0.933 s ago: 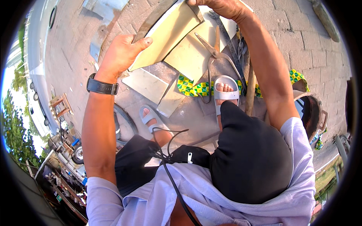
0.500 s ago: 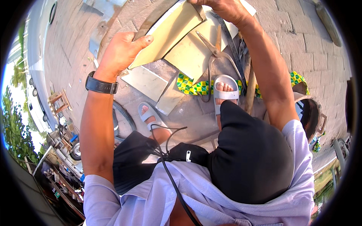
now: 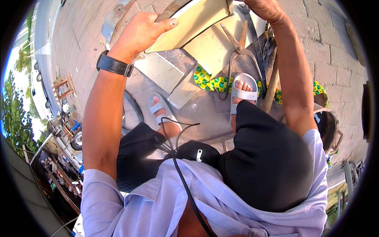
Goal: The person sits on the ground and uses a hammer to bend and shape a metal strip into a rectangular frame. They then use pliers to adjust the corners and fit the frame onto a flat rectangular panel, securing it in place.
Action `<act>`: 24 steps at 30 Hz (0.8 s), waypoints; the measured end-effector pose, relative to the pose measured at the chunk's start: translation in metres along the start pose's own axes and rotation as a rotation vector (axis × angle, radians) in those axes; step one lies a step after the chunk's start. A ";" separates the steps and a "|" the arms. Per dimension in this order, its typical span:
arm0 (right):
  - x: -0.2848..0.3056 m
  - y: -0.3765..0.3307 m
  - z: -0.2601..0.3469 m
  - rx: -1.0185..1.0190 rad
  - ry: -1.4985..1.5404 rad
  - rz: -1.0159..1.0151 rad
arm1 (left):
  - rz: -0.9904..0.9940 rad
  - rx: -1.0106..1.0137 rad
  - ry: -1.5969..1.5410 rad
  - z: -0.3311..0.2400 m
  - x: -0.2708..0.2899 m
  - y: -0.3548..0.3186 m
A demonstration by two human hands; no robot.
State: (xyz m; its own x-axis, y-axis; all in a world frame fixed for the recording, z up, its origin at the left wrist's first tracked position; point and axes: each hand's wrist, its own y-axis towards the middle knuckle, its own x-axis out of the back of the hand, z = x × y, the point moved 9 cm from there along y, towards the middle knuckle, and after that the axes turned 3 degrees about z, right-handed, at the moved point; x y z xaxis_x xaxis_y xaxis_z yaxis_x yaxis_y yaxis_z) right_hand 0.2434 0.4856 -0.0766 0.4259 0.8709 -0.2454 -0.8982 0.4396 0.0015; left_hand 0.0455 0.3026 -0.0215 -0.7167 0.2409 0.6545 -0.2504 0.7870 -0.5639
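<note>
At the top of the view I hold a cream sheet panel (image 3: 195,24), tilted and cut off by the picture's edge. My left hand (image 3: 139,34), with a dark watch on its wrist, grips its left end, thumb lying along the near face. My right hand (image 3: 265,8) is closed at its right end, with the fingertips partly out of view. Under the panel lies another cream sheet (image 3: 211,49). Large metal shears (image 3: 240,48) rest on that sheet, blades apart and pointing away. A long dark metal bar (image 3: 256,35) lies right of the shears.
Pale cut-off pieces (image 3: 158,71) lie on the paving before my left sandal (image 3: 160,107). A green-yellow patterned strip (image 3: 209,82) runs past my right sandal (image 3: 244,89). Beside it are a wooden handle (image 3: 272,85) and, farther right, a round container (image 3: 331,128). A small wooden stool (image 3: 64,87) stands left.
The whole scene has shifted right and slightly up in the picture as my head moved. Both hands keep their hold on the cream sheet panel.
</note>
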 end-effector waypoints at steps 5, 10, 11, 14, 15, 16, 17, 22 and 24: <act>0.000 0.009 0.003 0.125 -0.145 -0.071 | -0.003 -0.037 -0.151 -0.007 -0.008 -0.007; -0.008 0.005 0.006 0.165 -0.147 -0.093 | -0.121 0.048 0.219 -0.013 0.007 -0.015; -0.008 0.005 0.007 0.165 -0.182 -0.093 | -0.131 0.028 0.227 -0.013 0.008 -0.016; -0.004 -0.002 0.014 0.177 -0.272 -0.102 | -0.091 -0.013 0.277 -0.020 0.005 -0.012; -0.006 -0.002 0.014 0.194 -0.268 -0.094 | -0.068 -0.009 0.302 -0.020 0.004 -0.012; -0.008 -0.002 0.014 0.211 -0.264 -0.086 | -0.069 -0.001 0.312 -0.019 0.005 -0.013; -0.009 -0.001 0.014 0.206 -0.271 -0.073 | -0.069 0.007 0.322 -0.018 0.007 -0.014; -0.009 -0.001 0.016 0.189 -0.260 -0.119 | 0.052 -0.280 -0.504 0.004 0.007 -0.018; -0.006 -0.001 0.015 0.179 -0.289 -0.099 | 0.017 -0.212 -0.634 0.022 0.019 -0.033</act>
State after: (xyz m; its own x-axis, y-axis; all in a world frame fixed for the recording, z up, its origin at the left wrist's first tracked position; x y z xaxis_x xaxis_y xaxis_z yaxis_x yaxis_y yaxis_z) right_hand 0.2431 0.4834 -0.0605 0.5462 0.8370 0.0314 -0.8285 0.5343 0.1678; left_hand 0.0255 0.2688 -0.0011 -0.9796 -0.0752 0.1866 -0.1485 0.8961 -0.4183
